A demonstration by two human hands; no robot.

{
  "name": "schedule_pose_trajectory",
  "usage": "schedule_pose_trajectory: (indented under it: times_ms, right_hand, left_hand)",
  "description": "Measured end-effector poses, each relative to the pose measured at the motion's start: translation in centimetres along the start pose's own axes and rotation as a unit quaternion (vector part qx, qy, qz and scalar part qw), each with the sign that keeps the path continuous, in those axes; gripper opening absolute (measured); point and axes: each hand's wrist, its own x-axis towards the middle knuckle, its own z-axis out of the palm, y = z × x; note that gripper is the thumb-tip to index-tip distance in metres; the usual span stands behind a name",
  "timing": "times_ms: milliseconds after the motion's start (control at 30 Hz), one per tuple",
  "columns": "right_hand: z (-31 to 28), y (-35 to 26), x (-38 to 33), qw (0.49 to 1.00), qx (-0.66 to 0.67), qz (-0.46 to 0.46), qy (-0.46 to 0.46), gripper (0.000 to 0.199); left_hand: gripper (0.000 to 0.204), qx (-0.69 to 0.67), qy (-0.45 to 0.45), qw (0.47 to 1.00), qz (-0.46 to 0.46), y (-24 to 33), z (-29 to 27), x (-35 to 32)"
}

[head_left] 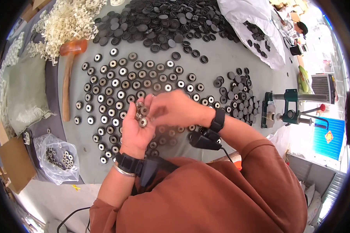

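Note:
My left hand (135, 134) is turned palm up over the grey table. In it lie several small metal ball bearings (143, 112), cupped by the palm and fingers. Close beside it, my right hand (179, 108) reaches in from the right with curled fingers, partly blurred, next to the bearings. What its fingertips pinch, if anything, is hidden. Beneath and around both hands, many round black wheels (115, 82) with metal centres are spread over the table. My hands and forearms cover some of them.
A large pile of black caps (159, 23) covers the far side. A wooden-handled mallet (67, 77) lies left, below white plastic pieces (68, 23). A clear bag (58, 159) holds more bearings near left. Grouped dark caps (241, 93) and a green hand press (289, 106) are right.

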Motion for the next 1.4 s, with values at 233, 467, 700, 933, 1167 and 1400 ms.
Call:
schedule_pose_trajectory:
  times_ms: [233, 467, 700, 933, 1167, 1400]
  right_hand:
    - [-9.0, 11.1, 6.0, 0.931, -0.189, 0.062, 0.307, 0.028]
    - [-9.7, 13.2, 8.6, 0.940, -0.241, 0.062, 0.235, 0.029]
    - [-10.5, 13.5, 8.2, 0.922, -0.306, 0.098, 0.215, 0.032]
    - [0.4, 2.3, 1.6, 0.969, -0.109, -0.193, 0.107, 0.025]
    - [-0.9, 2.2, -0.4, 0.985, -0.124, -0.116, 0.027, 0.020]
    - [-9.9, 10.6, 0.3, 0.912, 0.139, 0.168, 0.348, 0.017]
  left_hand:
    - [0.029, -0.007, 0.043, 0.999, 0.019, -0.3, 0.6, -0.2]
    - [0.026, -0.023, 0.049, 0.998, 0.010, 0.2, 0.3, -0.1]
    - [0.027, -0.015, 0.033, 0.999, -0.008, -0.8, 0.9, 0.2]
    - [0.029, 0.063, 0.055, 0.996, -0.013, -0.9, 1.1, -0.1]
    - [0.031, 0.106, -0.022, 0.991, -0.075, -1.6, 1.0, 0.2]
    - [0.028, 0.057, -0.021, 0.994, -0.086, -0.8, 1.1, 0.4]
